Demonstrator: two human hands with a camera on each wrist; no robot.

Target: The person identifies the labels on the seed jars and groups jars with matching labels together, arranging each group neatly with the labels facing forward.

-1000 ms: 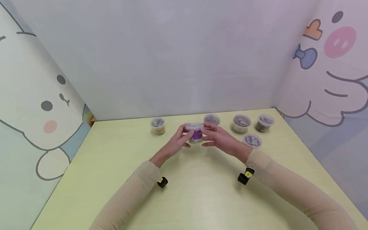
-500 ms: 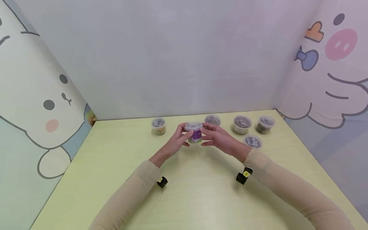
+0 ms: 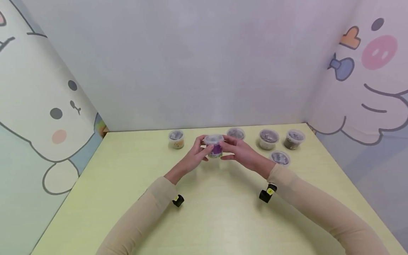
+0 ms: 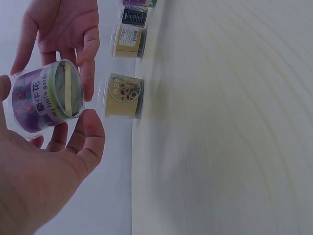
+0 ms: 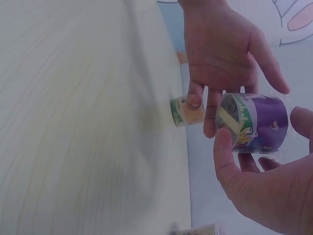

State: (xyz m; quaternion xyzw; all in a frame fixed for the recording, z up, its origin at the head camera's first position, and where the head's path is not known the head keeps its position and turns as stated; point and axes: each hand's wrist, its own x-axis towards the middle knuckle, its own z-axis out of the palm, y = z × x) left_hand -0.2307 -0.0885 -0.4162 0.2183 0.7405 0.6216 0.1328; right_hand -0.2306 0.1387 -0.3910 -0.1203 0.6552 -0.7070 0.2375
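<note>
Nearest, above the front part of the table [image 3: 216,219], the sleeves carry small black wrist cameras, the left one [image 3: 178,200] and the right one [image 3: 266,195]; if a forearm dropped, the right one could scrape the tabletop. Farther in, the left hand [image 3: 190,158] grasps one side of a purple-labelled cup [image 3: 215,148], its thumb at the front, while the right hand [image 3: 242,154] grips the other side. The cup is raised off the table, roughly upright, short of the back edge and near the middle of its length. Its wall looks smooth, so fingertips that loosened unevenly could let it slip or tip; pressing hard near the clear lid [image 3: 214,138] might pop that loose. The pale strip [image 4: 68,88] across the base could snag a finger. Just behind the right wrist sits a lidded cup [image 3: 280,158], toward the table's right edge, likely to be nudged if that arm swings outward. Farther back, one cup [image 3: 236,133] stands close behind the right fingers by the back edge; a backward reach could shove it against the wall [image 3: 204,71]. Another pair, a brown-lidded cup [image 3: 268,139] and a dark-filled cup [image 3: 294,139], stands toward the back right corner, seemingly at less risk.
</note>
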